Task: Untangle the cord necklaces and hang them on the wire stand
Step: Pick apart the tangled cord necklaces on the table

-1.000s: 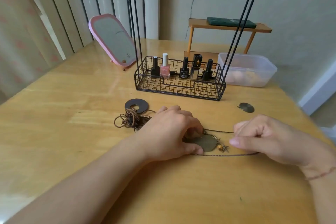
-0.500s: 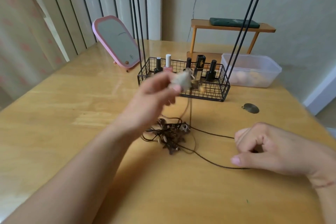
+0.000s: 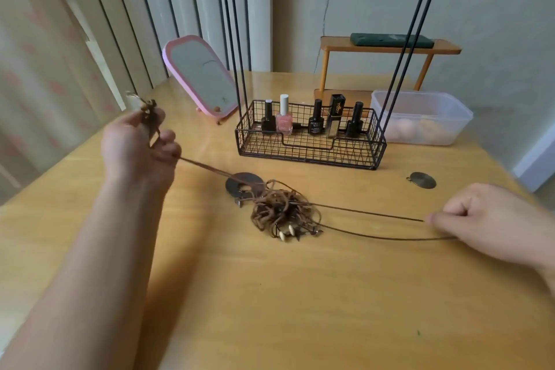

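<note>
Wooden table (image 3: 270, 294), yellowish, glossy. Far centre: black wire stand (image 3: 309, 144), its basket base sits on the top and holds five polish bottles. Left of it, pink mirror (image 3: 199, 75), tilted back. Behind the stand, small wooden shelf (image 3: 387, 46) with a dark flat thing on top. Far right, clear plastic tub (image 3: 420, 119), just beside the basket. Centre: cord tangle (image 3: 282, 213), brown, beads at its near edge. Dark ring disc (image 3: 244, 183) touches the tangle's far-left side. Two strands run right from the tangle along the top. Small metal disc (image 3: 423, 180) lies alone, right, well apart from the tangle.
</note>
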### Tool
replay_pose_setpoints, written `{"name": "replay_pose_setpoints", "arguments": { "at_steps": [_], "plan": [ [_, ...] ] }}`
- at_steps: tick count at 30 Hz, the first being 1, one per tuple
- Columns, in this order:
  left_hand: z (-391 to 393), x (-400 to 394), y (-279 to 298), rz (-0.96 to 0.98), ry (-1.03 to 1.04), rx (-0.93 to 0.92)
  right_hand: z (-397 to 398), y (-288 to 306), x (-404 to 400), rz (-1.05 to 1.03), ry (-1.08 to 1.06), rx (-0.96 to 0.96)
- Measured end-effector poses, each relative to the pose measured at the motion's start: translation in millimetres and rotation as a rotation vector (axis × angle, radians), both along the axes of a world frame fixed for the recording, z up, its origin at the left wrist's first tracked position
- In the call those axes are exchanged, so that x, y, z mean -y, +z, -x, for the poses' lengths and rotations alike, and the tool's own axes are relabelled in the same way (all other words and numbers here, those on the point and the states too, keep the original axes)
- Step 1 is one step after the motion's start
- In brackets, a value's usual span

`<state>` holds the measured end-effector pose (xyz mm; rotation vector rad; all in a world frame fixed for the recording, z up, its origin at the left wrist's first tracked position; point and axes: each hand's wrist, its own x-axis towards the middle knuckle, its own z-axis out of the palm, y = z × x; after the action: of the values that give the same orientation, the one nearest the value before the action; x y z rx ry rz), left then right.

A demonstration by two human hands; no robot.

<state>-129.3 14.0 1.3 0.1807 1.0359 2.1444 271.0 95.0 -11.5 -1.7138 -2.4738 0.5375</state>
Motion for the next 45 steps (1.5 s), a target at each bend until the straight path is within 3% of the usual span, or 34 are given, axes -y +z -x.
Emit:
{"name": "replay_pose_setpoints", "arguments": {
  "at_steps": [2,5,9,11,13,16,19,22,26,31,36,39,45],
  "plan": [
    [4.0,-2.2,-1.7,0.265,0.014,-0.243,-8.8,-5.2,-8.9,-0.081,-0.166,0.085],
    [-4.8,-5.5,-4.5,0.47,-0.055,-0.679,-14.7,-11.5,-13.6,-0.156,-0.226,0.133],
    [-29.3,-11.5,-20.2,0.691,-0.218,-1.31,1.8,-9.8,-1.9,-0.162,-0.048,0.121],
    [-38.7,-13.4,-24.2,0.762,-0.305,-1.501,15.1,-9.3,4.8,-0.25,0.028,0.075],
    [-48.1,-13.6,-24.2,0.771,-0.395,-1.623,33.2,-14.1,11.3,-0.386,0.128,-0.11],
    [-59.1,-12.6,-25.6,0.768,-0.411,-1.784,70.8,-26.5,21.9,-0.38,0.232,-0.494],
    [-65.3,-9.0,-26.5,0.572,-0.274,-1.91,93.9,-38.2,23.9,-0.342,0.266,-0.488],
    [-78.3,-4.2,-19.9,0.237,-0.489,-1.87,99.0,-43.9,24.0,-0.305,0.273,-0.396],
    [-89.6,-5.7,-26.9,0.304,-0.654,-2.106,100.9,-45.3,24.7,-0.246,0.267,-0.399],
    [-91.0,-6.0,-28.5,0.281,-0.732,-1.997,92.6,-34.4,22.0,-0.145,0.165,-0.515],
    [-97.6,-4.5,-25.2,0.118,-0.754,-1.531,89.2,-26.5,23.9,-0.025,0.243,-0.857],
    [-94.3,-6.9,-27.7,0.022,-0.804,-1.372,86.4,-24.8,23.1,0.011,0.243,-1.1],
    [-98.1,-4.2,-26.2,-0.114,-0.967,-1.201,83.7,-31.2,18.4,-0.157,0.128,-1.094]
  ]
}}
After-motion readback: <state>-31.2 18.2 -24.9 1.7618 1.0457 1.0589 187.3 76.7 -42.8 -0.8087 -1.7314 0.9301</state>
